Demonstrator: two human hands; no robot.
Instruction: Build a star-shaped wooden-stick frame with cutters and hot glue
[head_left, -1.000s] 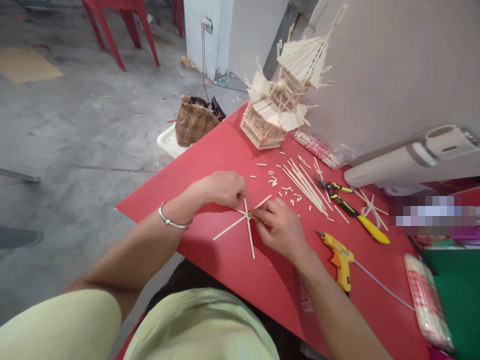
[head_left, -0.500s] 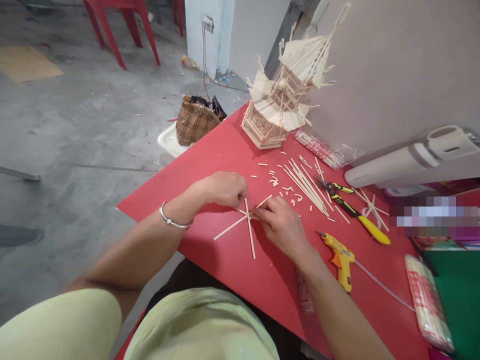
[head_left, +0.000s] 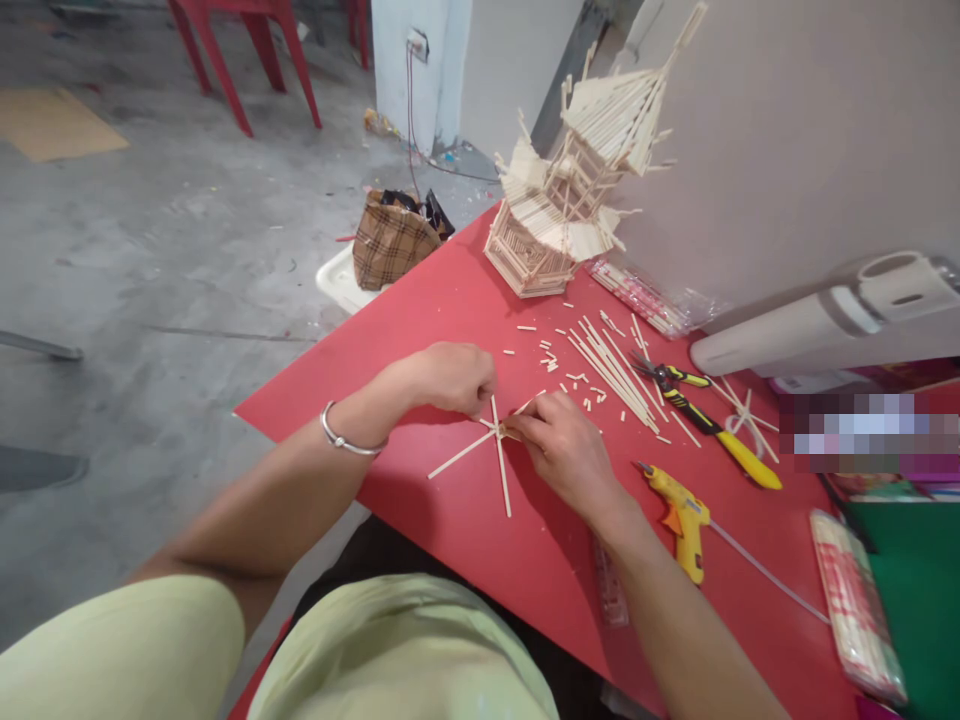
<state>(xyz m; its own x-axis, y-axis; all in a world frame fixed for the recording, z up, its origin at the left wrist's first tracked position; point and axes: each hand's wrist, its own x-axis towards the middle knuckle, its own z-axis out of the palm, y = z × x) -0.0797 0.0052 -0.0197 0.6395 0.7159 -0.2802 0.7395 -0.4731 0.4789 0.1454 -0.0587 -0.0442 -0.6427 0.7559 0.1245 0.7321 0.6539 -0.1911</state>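
A star of thin wooden sticks (head_left: 501,480) lies on the red table, its arms spreading from a joined centre. My left hand (head_left: 456,378), wearing a silver bangle, is closed at the star's far left side, fingertips on the sticks there. At the centre, my right hand (head_left: 562,440) pinches with thumb and forefinger against the joint; what looks like a short stick piece is between the tips, mostly hidden. Cut stick pieces (head_left: 550,364) and a bunch of long sticks (head_left: 611,375) lie beyond my right hand. A yellow glue gun (head_left: 679,510) rests to its right.
A stick-built pagoda model (head_left: 562,190) stands at the table's far corner. Yellow-black cutters (head_left: 694,415), a second stick star (head_left: 744,410), a white roll (head_left: 787,325) and packed sticks (head_left: 855,600) lie rightward. A checked bag (head_left: 390,245) sits past the red table's edge (head_left: 300,385).
Both hands and the stick star keep practically the same position. The whole view has shifted very slightly.
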